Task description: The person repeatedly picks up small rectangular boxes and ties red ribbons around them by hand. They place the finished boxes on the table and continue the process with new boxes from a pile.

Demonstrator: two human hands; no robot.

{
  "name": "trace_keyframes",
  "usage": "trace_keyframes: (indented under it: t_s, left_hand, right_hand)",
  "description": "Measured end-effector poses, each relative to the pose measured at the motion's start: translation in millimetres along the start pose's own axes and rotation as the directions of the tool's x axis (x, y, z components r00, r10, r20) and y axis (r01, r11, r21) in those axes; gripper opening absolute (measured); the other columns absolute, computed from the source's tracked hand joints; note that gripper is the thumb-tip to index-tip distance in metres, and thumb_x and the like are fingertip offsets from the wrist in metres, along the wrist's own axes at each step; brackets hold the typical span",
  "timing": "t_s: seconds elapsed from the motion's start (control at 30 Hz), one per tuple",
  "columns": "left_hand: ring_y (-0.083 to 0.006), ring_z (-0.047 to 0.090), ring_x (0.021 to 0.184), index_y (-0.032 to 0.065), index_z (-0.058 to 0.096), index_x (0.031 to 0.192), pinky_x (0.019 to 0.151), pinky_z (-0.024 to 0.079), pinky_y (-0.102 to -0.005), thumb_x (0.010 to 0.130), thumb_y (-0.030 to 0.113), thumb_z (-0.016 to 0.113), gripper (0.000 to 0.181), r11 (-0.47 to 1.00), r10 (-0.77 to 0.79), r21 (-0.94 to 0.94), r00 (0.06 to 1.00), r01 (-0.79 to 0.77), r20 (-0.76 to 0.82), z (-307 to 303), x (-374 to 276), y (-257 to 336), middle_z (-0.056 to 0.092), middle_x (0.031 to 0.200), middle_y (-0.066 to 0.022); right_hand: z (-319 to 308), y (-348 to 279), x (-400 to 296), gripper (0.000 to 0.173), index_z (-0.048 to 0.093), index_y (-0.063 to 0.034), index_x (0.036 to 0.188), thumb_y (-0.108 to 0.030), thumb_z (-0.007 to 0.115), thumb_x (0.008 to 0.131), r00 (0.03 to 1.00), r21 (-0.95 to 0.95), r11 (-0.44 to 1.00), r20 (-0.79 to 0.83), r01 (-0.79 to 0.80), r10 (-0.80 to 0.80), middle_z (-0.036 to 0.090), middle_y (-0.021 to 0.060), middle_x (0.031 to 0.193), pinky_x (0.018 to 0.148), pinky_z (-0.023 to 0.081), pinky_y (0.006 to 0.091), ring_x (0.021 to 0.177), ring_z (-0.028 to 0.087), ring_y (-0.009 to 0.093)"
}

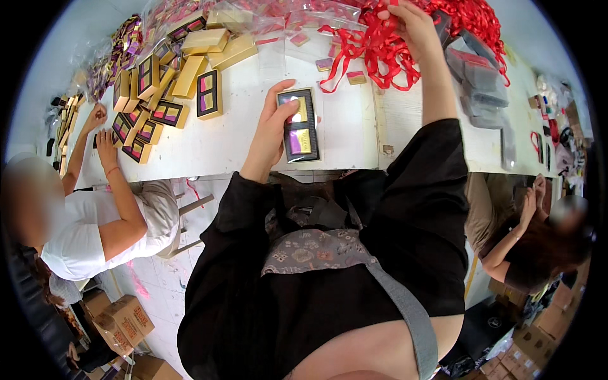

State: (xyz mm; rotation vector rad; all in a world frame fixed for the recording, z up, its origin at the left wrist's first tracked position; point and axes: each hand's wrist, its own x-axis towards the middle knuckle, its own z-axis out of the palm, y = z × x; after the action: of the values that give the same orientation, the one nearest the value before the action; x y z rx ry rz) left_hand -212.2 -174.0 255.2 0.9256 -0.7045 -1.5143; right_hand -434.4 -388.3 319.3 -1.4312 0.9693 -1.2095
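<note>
My left hand (271,130) grips a small black-framed box (313,137) over the front of the white table (346,137). Two gold, pink-and-purple wrapped pieces show through the box's clear front, and my thumb lies across the upper one. At the far side, my right hand (411,23) has its fingertips closed on red satin ribbon (382,54), part of a loose tangle of loops. Beneath that tangle lie a small wrapped piece (356,78) and, to its left, another wrapped piece (324,64).
Gold boxes (161,90) are heaped to the left. Clear plastic bags (308,16) of wrapped pieces line the back. Translucent plastic sleeves (484,80) are piled at right. A person in white (95,223) works at left; another person (527,247) sits at right.
</note>
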Motion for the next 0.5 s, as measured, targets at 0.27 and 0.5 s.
trace_keyframes:
  t_s: [0.27,0.5]
  left_hand:
    - [-0.0249,0.062,0.092,0.0039,0.046,0.114,0.082,0.051,-0.0368,0.094,0.031,0.041,0.034,0.990,0.027,-0.141,0.997,-0.016,0.077,23.1,36.7,-6.1,0.059,0.103,-0.0137]
    - [-0.0165,0.062,0.083,0.0030,0.048,0.113,0.073,0.052,-0.0304,0.095,0.048,0.035,0.050,0.965,0.009,-0.262,1.000,-0.006,0.009,26.6,24.8,1.8,0.061,0.095,-0.0102]
  right_hand:
    - [19.3,-59.9,-14.8,0.016,0.063,-0.0005,0.089,-0.014,0.056,0.086,0.961,-0.321,0.924,0.246,0.205,-0.128,0.065,0.0062,0.075,0.061,0.045,0.0235,0.064,0.057,0.012]
    - [50.5,-26.2,-131.9,0.019,0.067,-0.0040,0.099,-0.015,0.063,0.084,0.738,-0.322,0.872,0.671,0.369,-0.064,0.067,0.0073,0.082,0.071,0.049,0.0276,0.077,0.062,0.013]
